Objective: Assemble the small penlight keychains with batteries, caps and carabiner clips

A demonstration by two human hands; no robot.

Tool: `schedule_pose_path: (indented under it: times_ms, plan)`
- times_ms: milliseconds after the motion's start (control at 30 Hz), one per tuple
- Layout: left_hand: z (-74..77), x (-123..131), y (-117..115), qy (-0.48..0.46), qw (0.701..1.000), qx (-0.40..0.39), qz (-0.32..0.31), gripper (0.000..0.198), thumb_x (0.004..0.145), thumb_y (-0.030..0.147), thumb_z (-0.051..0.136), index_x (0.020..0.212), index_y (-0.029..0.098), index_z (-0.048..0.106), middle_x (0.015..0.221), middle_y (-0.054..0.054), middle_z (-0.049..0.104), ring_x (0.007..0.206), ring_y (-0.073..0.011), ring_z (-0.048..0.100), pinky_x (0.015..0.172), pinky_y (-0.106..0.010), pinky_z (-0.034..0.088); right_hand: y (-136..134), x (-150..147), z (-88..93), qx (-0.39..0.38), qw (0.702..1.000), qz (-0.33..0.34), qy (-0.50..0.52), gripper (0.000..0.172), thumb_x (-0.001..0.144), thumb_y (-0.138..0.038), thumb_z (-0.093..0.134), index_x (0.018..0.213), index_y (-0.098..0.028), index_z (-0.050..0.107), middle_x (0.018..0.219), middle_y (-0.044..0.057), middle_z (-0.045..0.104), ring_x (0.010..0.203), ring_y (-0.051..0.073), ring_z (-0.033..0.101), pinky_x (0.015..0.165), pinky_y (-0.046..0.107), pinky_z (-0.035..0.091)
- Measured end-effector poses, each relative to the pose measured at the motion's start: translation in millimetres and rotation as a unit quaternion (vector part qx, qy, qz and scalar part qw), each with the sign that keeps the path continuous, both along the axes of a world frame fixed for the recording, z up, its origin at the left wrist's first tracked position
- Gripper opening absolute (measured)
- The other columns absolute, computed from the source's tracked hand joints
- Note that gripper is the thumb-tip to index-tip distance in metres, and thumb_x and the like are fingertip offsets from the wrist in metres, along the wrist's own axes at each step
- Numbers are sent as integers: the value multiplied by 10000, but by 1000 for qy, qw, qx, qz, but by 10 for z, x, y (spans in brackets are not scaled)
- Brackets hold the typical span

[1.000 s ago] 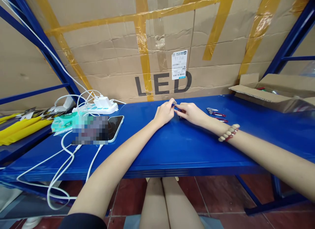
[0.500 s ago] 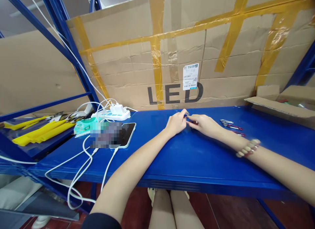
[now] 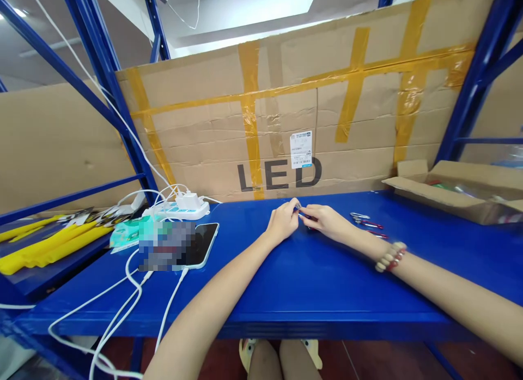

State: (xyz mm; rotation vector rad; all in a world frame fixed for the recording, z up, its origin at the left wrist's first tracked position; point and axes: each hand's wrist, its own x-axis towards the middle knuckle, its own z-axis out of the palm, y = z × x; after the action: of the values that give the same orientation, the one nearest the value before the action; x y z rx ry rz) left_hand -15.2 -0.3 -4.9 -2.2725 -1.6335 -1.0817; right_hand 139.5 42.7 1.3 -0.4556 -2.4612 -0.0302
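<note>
Over the middle of the blue shelf, my left hand (image 3: 283, 223) is closed, and a small shiny piece shows at its fingertips. My right hand (image 3: 324, 221) meets it from the right, thumb and fingers pinched together. A small dark item (image 3: 310, 219) shows partly under the right fingers; its kind is hidden by them. The two hands nearly touch at the fingertips. Just right of my right hand lie several slim small metal pieces, a silver one (image 3: 359, 215) and red ones (image 3: 371, 224), partly behind the wrist. A beaded bracelet (image 3: 391, 257) circles my right wrist.
A phone (image 3: 203, 246) with a charging cable lies left on the blue shelf (image 3: 286, 293). Behind it sit a white power strip (image 3: 192, 208) and a green packet (image 3: 125, 233). An open cardboard box (image 3: 461, 192) stands right. A large taped carton (image 3: 204, 134) stands along the back.
The view has tilted up and shifted slightly, so the shelf sits lower in the frame. Both hands stay together at the same spot, with slight finger movement around the small item.
</note>
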Motion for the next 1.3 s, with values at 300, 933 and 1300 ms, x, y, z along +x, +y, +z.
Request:
schedule_pose_path:
  times_ms: [300, 933, 1300]
  plan:
    - [20, 31, -19, -48, 998, -25, 15, 91, 883, 282, 354, 880, 229, 428, 704, 18, 581, 684, -153, 592, 599, -233, 397, 56, 12, 15, 36, 998, -30, 38, 267, 885, -281, 384, 862, -176, 628, 732, 70, 592, 668, 169, 533, 633, 270, 415]
    - [39, 55, -8, 8, 995, -91, -31, 328, 926, 351, 242, 1075, 229, 508, 801, -14, 654, 737, -172, 614, 634, -242, 422, 89, 93, 67, 118, 988, -89, 51, 355, 922, -331, 284, 1089, -195, 566, 805, 89, 593, 774, 200, 546, 687, 302, 460]
    - [24, 45, 7, 11, 995, -97, -19, 329, 931, 342, 223, 1107, 224, 475, 793, -18, 650, 728, -179, 616, 630, -246, 420, 103, 71, 74, 67, 995, -56, 57, 368, 927, -333, 273, 1071, -160, 564, 812, 98, 580, 779, 210, 538, 707, 324, 463]
